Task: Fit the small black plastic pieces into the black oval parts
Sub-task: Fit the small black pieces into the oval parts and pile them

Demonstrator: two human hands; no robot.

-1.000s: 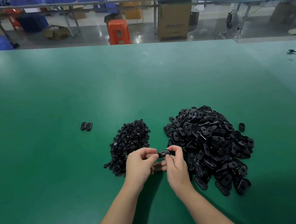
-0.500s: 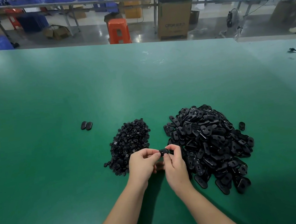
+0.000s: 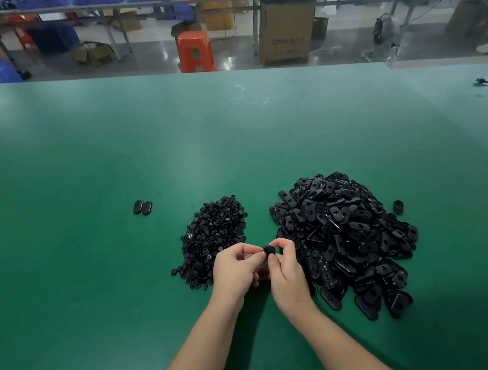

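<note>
My left hand (image 3: 236,268) and my right hand (image 3: 286,273) meet just above the green table (image 3: 94,261), between two heaps. Together they pinch one black oval part (image 3: 269,251) at their fingertips; any small piece in it is hidden by the fingers. A heap of small black plastic pieces (image 3: 212,236) lies to the left of the hands. A larger heap of black oval parts (image 3: 345,240) lies to the right, touching my right wrist area.
Two black oval parts (image 3: 142,207) lie side by side on the table to the far left. One stray oval part (image 3: 398,207) sits right of the big heap. Beyond the table's far edge stand an orange stool (image 3: 195,51) and a cardboard box (image 3: 286,29).
The hands have drawn closer together around the oval part, so less of it shows. The heaps and loose parts have not moved.
</note>
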